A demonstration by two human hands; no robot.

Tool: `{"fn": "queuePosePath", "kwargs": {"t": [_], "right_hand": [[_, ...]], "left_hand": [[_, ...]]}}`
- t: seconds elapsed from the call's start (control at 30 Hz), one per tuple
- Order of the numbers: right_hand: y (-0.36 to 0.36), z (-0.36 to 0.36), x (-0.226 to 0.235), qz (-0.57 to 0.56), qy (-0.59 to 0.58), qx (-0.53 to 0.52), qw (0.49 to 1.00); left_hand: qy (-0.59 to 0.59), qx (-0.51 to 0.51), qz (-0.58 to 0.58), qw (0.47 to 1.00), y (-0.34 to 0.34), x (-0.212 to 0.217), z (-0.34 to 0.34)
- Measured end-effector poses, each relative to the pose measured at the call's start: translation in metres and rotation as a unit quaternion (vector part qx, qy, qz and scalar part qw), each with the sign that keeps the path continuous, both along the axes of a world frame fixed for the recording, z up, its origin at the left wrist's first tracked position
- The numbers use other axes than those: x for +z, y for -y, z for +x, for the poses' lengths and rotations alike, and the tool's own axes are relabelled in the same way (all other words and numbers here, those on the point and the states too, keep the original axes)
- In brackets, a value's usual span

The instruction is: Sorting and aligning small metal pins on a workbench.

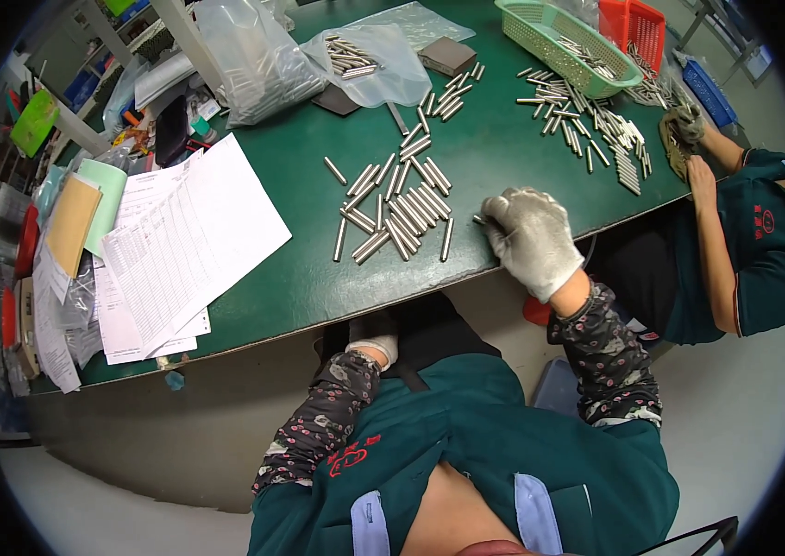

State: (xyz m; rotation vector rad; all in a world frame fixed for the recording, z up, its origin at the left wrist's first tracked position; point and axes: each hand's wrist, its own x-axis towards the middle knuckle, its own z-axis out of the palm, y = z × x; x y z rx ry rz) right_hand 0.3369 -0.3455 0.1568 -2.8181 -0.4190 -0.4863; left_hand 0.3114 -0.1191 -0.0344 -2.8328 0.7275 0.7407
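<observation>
My right hand, in a pale grey work glove, is over the table's front edge with its fingers curled. The end of a metal pin pokes out from between them; the rest of it is hidden. To its left lies a loose spread of shiny metal pins, several side by side and others at odd angles. My left hand, also gloved, rests low in my lap below the table edge, its fingers out of sight.
Papers cover the green table's left end. Bags of pins and a dark block sit at the back. A green basket, a red basket and more pins are on the right, beside a co-worker.
</observation>
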Motion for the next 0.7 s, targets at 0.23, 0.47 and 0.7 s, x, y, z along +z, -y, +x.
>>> {"fn": "queuePosePath", "kwargs": {"t": [0.23, 0.47, 0.7], "right_hand": [[-0.038, -0.004, 0.012, 0.005, -0.065, -0.067, 0.996], [-0.014, 0.007, 0.010, -0.009, -0.096, -0.100, 0.990], [0.002, 0.056, 0.003, 0.026, -0.063, -0.103, 0.992]], "left_hand": [[-0.044, 0.069, 0.030, 0.996, 0.004, 0.001, 0.000], [0.040, 0.130, 0.012, 0.991, -0.006, -0.008, -0.017], [-0.117, 0.058, -0.245, 0.961, -0.016, 0.110, -0.025]]}}
